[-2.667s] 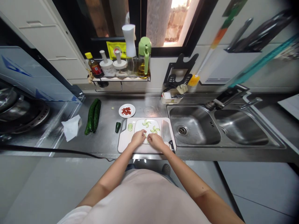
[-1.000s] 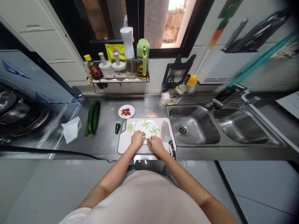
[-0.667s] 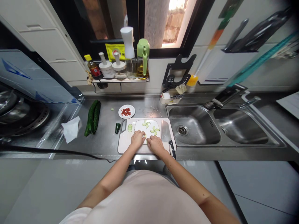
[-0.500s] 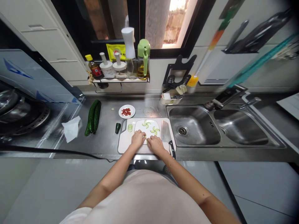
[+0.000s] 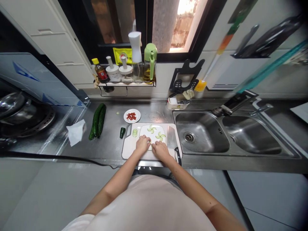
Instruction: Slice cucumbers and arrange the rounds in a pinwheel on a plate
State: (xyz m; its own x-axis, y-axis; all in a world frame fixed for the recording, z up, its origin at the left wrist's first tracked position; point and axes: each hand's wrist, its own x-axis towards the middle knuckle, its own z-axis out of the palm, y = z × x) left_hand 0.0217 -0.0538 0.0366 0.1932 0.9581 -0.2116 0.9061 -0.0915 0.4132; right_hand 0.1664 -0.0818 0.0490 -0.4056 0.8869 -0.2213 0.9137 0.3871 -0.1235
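My left hand (image 5: 143,144) and my right hand (image 5: 160,149) meet over the near part of a white plate (image 5: 143,131), fingers closed and fingertips almost touching. A sliver of pale green, seemingly cucumber slice, shows between them, mostly hidden by the fingers. On the plate, thin cucumber slices are fanned into two pinwheels, one at the top (image 5: 151,129) and one at the right (image 5: 160,136). The plate rests on a cutting board (image 5: 128,149). To its left lies a short row of cucumber slices (image 5: 135,132); to its right, a kitchen knife (image 5: 172,138) beside my right hand.
A small dish (image 5: 132,121) of chopped red pieces sits behind the board. Left of it are a cucumber end (image 5: 122,132), whole cucumbers (image 5: 98,120) and a crumpled tissue (image 5: 75,132). A double sink (image 5: 202,131) is at right; a bottle rack (image 5: 127,84) hangs behind.
The view has shifted slightly, so the scene sits a little lower and to the right. My hands stay together over the plate, with only small finger movement.
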